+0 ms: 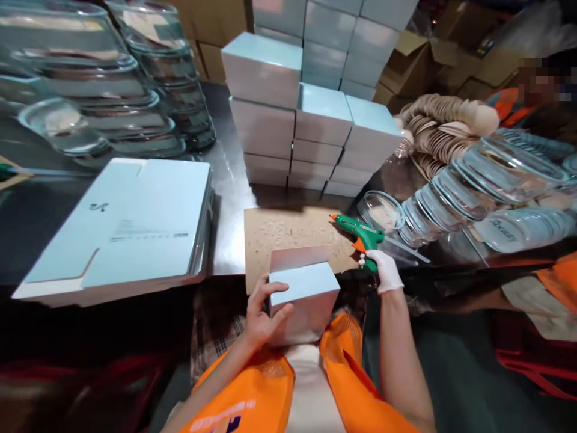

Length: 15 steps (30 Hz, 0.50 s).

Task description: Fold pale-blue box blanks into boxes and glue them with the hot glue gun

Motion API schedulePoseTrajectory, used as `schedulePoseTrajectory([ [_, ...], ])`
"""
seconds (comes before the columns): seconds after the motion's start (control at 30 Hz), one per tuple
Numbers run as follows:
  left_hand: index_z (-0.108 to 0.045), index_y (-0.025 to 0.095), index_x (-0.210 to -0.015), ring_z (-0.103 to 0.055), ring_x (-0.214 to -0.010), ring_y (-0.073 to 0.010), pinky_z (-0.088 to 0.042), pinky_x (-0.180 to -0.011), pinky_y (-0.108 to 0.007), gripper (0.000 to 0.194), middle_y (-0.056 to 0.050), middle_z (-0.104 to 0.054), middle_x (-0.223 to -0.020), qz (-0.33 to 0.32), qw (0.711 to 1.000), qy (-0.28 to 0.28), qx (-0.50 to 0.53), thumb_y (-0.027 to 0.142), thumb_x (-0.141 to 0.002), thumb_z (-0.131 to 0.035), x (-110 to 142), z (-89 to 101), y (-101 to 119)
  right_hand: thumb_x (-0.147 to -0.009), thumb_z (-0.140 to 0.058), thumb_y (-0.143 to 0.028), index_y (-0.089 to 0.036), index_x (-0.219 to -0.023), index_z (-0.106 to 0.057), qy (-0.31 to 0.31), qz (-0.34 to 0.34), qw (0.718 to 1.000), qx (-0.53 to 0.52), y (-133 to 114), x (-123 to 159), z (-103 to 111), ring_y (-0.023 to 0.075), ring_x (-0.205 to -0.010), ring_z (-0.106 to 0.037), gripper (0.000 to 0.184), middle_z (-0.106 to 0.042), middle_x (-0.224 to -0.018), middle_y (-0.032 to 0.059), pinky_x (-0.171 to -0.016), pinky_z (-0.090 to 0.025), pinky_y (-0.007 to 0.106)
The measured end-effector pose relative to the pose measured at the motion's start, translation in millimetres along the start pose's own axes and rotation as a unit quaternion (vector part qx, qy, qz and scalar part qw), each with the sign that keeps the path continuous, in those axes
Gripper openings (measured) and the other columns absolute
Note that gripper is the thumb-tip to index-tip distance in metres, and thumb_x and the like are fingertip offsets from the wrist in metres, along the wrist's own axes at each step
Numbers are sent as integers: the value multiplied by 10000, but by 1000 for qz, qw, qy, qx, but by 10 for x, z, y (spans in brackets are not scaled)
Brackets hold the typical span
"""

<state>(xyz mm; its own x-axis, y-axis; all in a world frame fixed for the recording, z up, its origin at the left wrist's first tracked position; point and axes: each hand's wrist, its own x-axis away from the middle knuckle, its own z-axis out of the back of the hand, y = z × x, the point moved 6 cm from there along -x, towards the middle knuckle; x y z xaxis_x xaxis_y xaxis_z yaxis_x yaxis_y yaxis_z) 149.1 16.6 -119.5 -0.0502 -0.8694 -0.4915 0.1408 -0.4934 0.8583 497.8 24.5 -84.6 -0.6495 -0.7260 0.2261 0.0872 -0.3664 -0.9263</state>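
Observation:
A white cardboard box (306, 300) is tilted against my front at the table's edge, one flap standing up on its far side. My left hand (264, 310), bare, grips the box at its left end, thumb and fingers on its faces. In a white glove, my right hand (382, 270) is closed round the handle of a green glue gun (360, 230) with an orange nozzle and trigger. The glue gun's nozzle points left over a brown cardboard sheet (288, 228), which has small bits of dried glue on it. A translucent glue stick (408, 248) extends from the gun's rear.
Stacked white boxes (265, 126) rise behind the sheet. Flat unfolded boxes (135, 222) lie at left, before stacked glass containers (94, 90). At right are more glass containers (455, 186), round wooden-looking discs (437, 132) and a co-worker's orange sleeve (561, 279).

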Motion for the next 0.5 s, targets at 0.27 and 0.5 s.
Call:
schedulePoseTrajectory([
  [0.27, -788, 260, -1037, -670, -1144, -270, -530, -1003, -378, 238, -66, -766, -1078, 88, 996, -10, 0, 461, -910, -779, -236, -180, 205, -755, -866, -458, -212, -1006, -685, -47, 128, 981, -138, -210, 887, 83, 148, -546, -586, 395, -681, -705, -15, -534, -495, 277],
  [0.5, -773, 258, -1073, -696, -1083, -243, -566, -898, -320, 190, -64, -743, -1087, 48, 999, -19, -14, 372, -920, -780, -297, -377, 372, -801, -829, -477, -245, -924, -741, -130, 188, 973, 40, -96, 1368, -57, 238, -657, -681, 277, -737, -787, 40, -605, -597, 361],
])
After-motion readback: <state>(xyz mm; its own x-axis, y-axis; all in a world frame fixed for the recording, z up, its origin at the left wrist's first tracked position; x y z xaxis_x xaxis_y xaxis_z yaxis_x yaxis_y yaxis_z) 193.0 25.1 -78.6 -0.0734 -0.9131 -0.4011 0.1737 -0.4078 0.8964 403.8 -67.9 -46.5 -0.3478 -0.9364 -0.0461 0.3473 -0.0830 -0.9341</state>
